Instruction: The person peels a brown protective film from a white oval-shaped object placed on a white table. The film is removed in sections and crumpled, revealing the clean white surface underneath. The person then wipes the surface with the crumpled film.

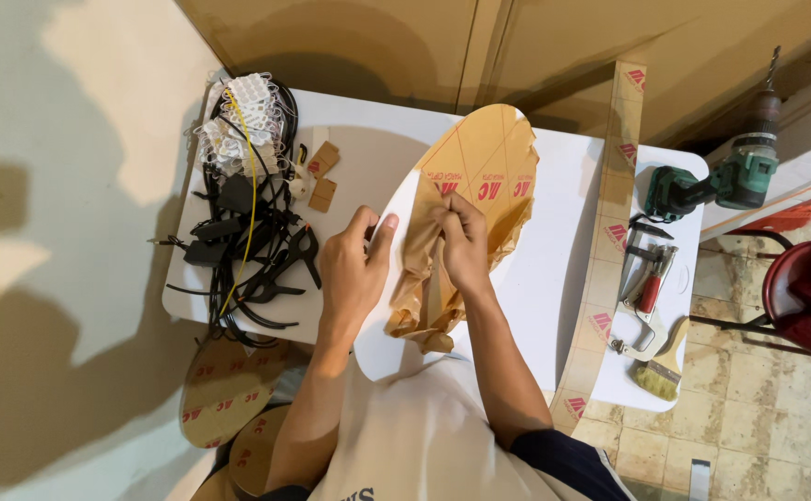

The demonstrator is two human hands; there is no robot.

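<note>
Fingers, right hand (464, 243): pinched closed on the crumpled brown protective paper film (424, 278), gripping it at the fold where it lifts off the panel.
Fingers, left hand (354, 269): curled, thumb raised and pressed on the edge of the white oval acrylic panel (382, 348); the fingers (361, 223) wrap the rim just beside the peeled film.
Panel position: lies flat on the white rectangular surface (368, 148), its near end overhanging the edge toward the person's torso.
Film state: the far part is still stuck to the panel, flat and brown with red printed marks (489, 158); the near part is bunched up and hangs between the two hands.
Left of the panel: a tangle of black spring clamps and black cable (248, 250), with a yellow wire (248, 176) across it and a bundle of white plastic modules (243, 116) at the far corner.
Near the tangle: two small brown cardboard pieces (322, 176) on the surface.
Right of the panel: a long narrow strip covered in brown film (610, 232), running across the surface.
Far right: a green cordless drill (716, 181), a red-handled metal clamp (647, 288) and a wooden-handled paintbrush (663, 366).
Floor, lower left: round film-covered discs (225, 404).
</note>
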